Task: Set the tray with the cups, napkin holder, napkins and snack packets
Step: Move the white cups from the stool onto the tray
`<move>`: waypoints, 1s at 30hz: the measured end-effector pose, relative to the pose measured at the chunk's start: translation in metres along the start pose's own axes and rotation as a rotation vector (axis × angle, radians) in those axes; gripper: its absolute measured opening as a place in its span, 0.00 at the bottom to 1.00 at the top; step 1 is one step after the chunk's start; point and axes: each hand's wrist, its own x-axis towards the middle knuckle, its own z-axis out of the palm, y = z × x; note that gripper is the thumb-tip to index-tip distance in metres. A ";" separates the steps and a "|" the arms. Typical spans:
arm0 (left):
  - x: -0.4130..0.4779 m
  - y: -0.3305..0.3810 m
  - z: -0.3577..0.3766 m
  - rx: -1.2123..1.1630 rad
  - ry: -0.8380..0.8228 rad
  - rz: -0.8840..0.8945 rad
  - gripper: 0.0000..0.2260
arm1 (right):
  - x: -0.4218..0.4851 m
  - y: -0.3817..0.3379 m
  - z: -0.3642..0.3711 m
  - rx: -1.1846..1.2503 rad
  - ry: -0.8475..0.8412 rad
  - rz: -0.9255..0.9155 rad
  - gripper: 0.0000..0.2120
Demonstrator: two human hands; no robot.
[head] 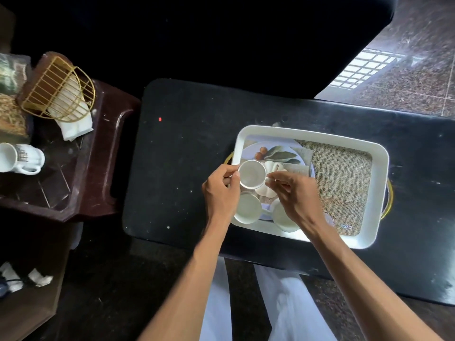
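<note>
We hold both hands over the left end of the white tray (379,193), which sits on the black worktop (182,148). Our left hand (221,191) grips the rim of the top cup (252,174) with curled thumb and fingers on its left side. Our right hand (294,194) pinches the same cup at its right edge, thumb and forefinger closed there. We cannot tell whether it has the handle or the rim, nor whether the cup rests on the tray floor or is just above it.

2 more white cups stand upright in the tray's near-left corner. The near-left cup (247,209) is just below the top cup, and the near-right cup (283,217) is beside it, partly under our right hand. The tray floor shows a printed picture of burlap and leaves.

Well to the left, on the brown stool (103,153), the gold wire napkin holder (59,92) lies tilted over the white napkins (76,124). A printed mug (21,158) lies on its side nearer us. The snack packets (11,94) are at the frame's left edge, blurred.
</note>
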 end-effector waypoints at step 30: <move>0.000 -0.011 -0.011 -0.063 -0.045 -0.045 0.12 | 0.004 -0.003 0.001 -0.103 -0.083 0.049 0.14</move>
